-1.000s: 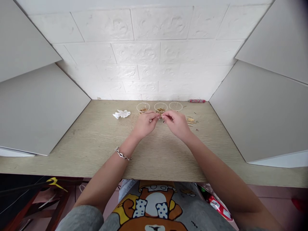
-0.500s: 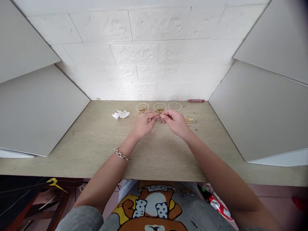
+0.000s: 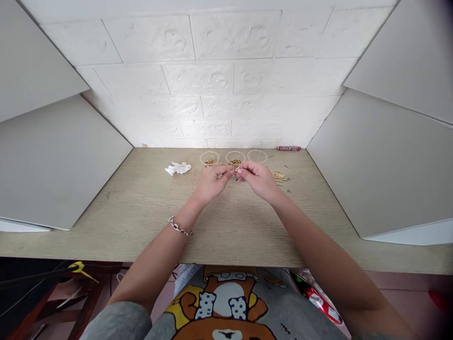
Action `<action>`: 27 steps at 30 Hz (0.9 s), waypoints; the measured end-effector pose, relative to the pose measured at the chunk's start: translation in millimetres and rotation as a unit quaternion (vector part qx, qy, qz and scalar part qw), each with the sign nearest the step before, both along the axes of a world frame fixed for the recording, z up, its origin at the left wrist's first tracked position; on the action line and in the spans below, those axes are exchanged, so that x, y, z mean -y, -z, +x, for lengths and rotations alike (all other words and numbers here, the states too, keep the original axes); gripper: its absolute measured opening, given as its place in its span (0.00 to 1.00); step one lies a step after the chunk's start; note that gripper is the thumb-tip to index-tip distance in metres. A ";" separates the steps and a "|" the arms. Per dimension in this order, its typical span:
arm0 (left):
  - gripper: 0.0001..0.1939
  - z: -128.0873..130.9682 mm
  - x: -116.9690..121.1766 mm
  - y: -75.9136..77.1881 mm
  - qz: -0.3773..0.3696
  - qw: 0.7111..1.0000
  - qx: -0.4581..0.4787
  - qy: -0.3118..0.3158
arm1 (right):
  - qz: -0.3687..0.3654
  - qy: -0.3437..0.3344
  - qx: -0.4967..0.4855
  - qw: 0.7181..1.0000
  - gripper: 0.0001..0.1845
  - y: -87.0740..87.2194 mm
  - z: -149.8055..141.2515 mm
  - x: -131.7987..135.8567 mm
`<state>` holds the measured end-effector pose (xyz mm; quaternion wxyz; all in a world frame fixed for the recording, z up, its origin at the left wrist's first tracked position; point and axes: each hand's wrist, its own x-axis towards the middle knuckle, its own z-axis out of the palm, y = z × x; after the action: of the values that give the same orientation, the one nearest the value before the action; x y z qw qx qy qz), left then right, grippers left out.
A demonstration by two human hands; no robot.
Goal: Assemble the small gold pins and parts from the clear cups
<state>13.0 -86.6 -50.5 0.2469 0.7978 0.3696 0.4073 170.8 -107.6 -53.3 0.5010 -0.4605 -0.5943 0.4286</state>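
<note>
Over the table, my left hand (image 3: 213,181) and my right hand (image 3: 258,178) meet fingertip to fingertip, each closed in a pinch. A tiny gold-coloured piece (image 3: 236,170) shows between the fingertips; its exact kind is too small to make out. Just beyond the hands stand a clear cup (image 3: 209,154) and a second clear cup (image 3: 235,154), both with small gold and dark pieces inside. A third clear round container (image 3: 257,156) sits to their right. Beside my right hand lies a loose pile of thin gold sticks (image 3: 279,176).
Crumpled white tissue (image 3: 178,168) lies left of the cups. A red tube-like packet (image 3: 289,148) rests against the white brick-patterned wall (image 3: 212,80). Grey panels (image 3: 56,160) flank the wooden table (image 3: 240,231) on both sides. Several dark slivers are scattered near the gold sticks.
The fingers of my right hand have shifted very slightly at the pinch. Arms, cups and the pile of sticks stay where they were.
</note>
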 end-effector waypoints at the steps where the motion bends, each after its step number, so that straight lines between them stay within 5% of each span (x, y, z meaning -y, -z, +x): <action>1: 0.13 -0.2 -0.4 0.1 0.002 1.000 -0.005 0.000 | 0.005 0.006 0.011 1.000 0.07 0.1 0.1 0.6; 13: 0.13 -2.5 1.1 -4.6 0.062 0.995 -0.081 -0.011 | 0.149 0.071 0.208 0.964 0.07 -2.1 1.1 6.4; 27: 0.13 -4.3 1.7 1.7 0.199 0.967 -0.158 -0.028 | 0.123 0.074 0.194 0.970 0.06 3.6 -1.3 4.0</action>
<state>8.7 -88.4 -52.2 0.0095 0.8745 0.3378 0.3480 169.4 -111.6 -56.9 0.4589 -0.5124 -0.6928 0.2165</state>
